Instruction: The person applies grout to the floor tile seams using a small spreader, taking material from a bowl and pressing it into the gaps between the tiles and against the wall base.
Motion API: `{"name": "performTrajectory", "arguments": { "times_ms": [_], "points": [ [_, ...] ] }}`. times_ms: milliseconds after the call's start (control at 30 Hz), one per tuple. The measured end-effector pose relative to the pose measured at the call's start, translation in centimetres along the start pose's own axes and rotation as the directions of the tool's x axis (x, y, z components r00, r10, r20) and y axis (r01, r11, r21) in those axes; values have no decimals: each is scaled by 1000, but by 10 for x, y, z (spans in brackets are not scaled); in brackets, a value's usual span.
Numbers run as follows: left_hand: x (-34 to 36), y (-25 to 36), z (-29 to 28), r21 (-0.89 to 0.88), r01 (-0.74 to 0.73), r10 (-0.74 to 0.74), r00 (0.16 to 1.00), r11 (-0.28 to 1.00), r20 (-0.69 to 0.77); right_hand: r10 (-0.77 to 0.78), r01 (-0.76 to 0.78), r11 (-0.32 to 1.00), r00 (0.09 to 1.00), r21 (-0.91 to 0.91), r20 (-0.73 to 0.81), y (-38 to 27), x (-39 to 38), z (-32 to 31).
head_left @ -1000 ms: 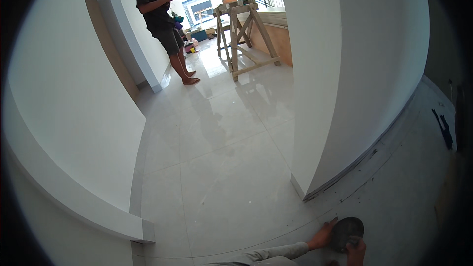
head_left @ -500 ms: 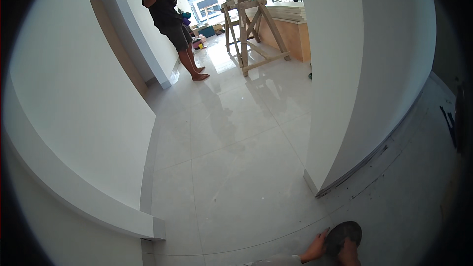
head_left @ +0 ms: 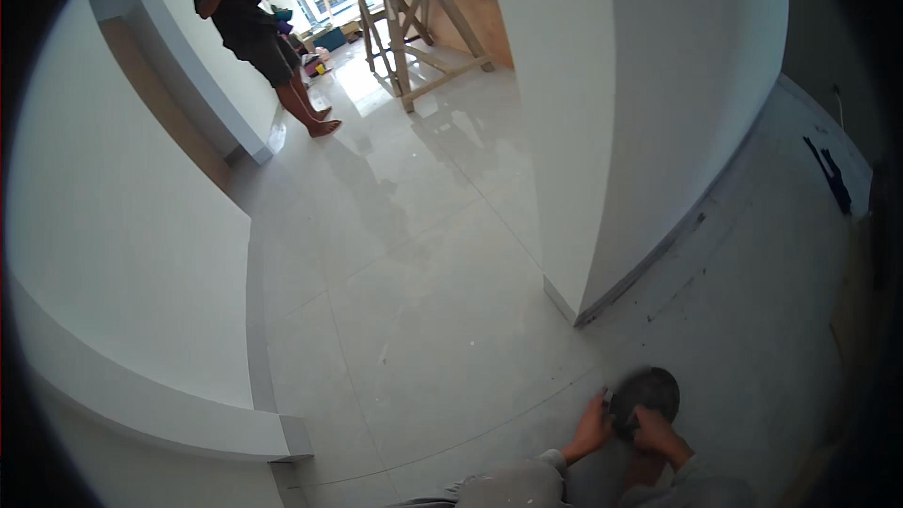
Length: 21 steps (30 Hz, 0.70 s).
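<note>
From my remote seat, I look down on a glossy pale grey tiled floor (head_left: 423, 310), with a white wall (head_left: 132, 273) curving up on the left and a white pillar-like wall corner (head_left: 564, 132) on the right. Dark marks run along the grey skirting (head_left: 649, 263) at the foot of that corner.

Farther off, I see a rough brown wooden trestle (head_left: 404, 47), and to its left a barefoot person in a dark shirt and dark shorts (head_left: 249, 28), standing. A thin black forked object (head_left: 830, 174) lies on the floor near the right rim.

The dark round disc-like object (head_left: 664, 391) is at the lower right, near the corner, between my wearer's two hands. The bare left hand (head_left: 588, 429) is at its left edge, fingers pointing up along the rim; I can't tell how firmly they close on it. The bare right hand (head_left: 660, 435) reaches onto its lower part with fingers bent; whether they grip it or only press, I can't tell. Grey clothing (head_left: 513, 487) shows beside the forearms.
</note>
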<state>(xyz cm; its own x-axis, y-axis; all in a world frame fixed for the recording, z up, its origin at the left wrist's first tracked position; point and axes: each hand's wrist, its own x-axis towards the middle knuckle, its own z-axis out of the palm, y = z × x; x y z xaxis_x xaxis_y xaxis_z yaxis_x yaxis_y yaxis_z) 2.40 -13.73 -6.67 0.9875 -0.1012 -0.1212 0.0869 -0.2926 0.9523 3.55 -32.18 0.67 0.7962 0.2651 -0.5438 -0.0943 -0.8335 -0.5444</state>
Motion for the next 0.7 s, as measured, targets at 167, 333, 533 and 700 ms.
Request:
{"name": "performTrajectory", "arguments": {
  "times_ms": [167,333,533,700],
  "points": [
    [9,15,-15,-99,61,-60,998,993,16,-25,15,997,989,71,144,-24,14,-41],
    [4,37,-24,-87,157,-152,987,984,57,-67,-90,839,961,536,267,-2,1,-58],
    [-12,53,-74,-135,279,-277,960,951,35,150,88,443,974,892,-170,36,27,-113],
    [-52,35,-128,-61,339,-341,940,939,-28,234,108,859,788,501,-570,81,112,-184]
  ]
}}
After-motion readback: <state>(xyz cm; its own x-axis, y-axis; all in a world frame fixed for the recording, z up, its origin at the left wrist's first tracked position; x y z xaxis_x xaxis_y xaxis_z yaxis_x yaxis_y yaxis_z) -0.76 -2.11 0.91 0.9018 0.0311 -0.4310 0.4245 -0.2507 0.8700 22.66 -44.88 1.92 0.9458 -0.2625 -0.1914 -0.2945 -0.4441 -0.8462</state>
